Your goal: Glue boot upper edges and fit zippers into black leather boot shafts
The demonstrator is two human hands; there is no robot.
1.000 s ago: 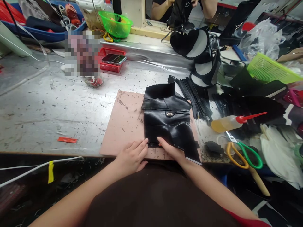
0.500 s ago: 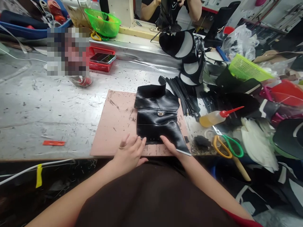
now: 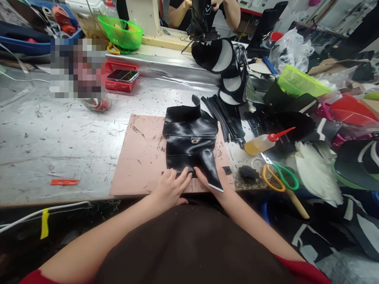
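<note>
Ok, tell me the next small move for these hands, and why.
Perhaps press with the left hand along the lower edge of the glossy black piece, toward the right hand: both hands sit close together at that edge, and a dark strip sticks out at right.

Glossy leather-like black piece (image 3: 189, 128) — matt pinkish board (image 3: 139, 157) — shiny metal benchtop (image 3: 59, 146).

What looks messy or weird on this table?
Dark flecks are scattered across the silver table, looking like litter, and dark smudges make the pink board under the black leather look dirty. I see no clear spill.
</note>
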